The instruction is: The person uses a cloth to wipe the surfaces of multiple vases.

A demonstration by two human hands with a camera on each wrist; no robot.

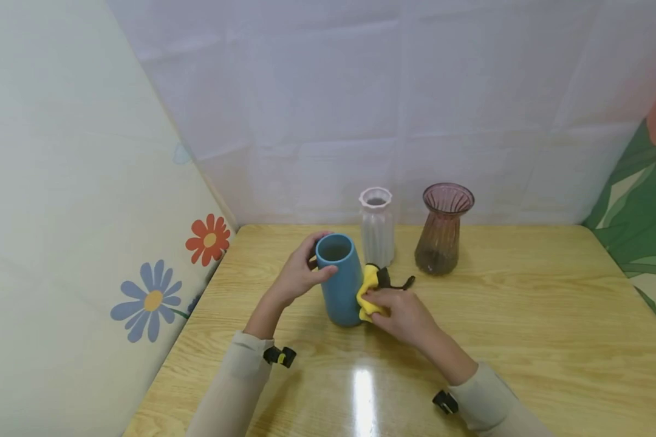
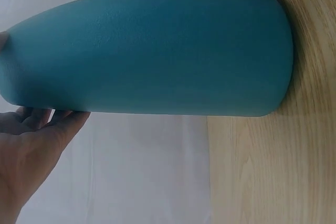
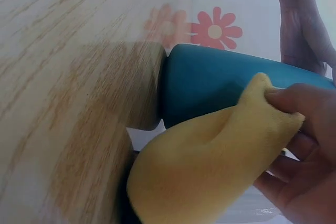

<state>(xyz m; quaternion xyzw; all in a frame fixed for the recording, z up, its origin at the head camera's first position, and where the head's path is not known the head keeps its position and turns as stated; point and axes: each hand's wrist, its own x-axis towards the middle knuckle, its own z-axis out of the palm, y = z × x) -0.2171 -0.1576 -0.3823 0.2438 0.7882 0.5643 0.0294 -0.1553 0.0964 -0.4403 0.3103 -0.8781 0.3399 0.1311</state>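
Note:
A blue vase [image 1: 343, 291] stands on the wooden table, its mouth facing up. My left hand [image 1: 300, 271] grips it near the rim, thumb on the near side and fingers around the far left. In the left wrist view the vase [image 2: 157, 51] spans most of the picture, with the left hand [image 2: 31, 150] at its upper end. My right hand [image 1: 404, 317] pinches a yellow cloth [image 1: 369, 291] against the vase's right side. Seen from the right wrist, the folded cloth [image 3: 205, 161] hangs from thumb and fingers and covers part of the vase [image 3: 210, 80].
Behind the blue vase stands a whitish ribbed vase [image 1: 378, 230]. To its right is a purple glass vase [image 1: 443, 233] with a flared rim. A black strap [image 1: 401, 283] lies beside the cloth. The table [image 1: 552, 315] meets a white-sheeted wall at the back.

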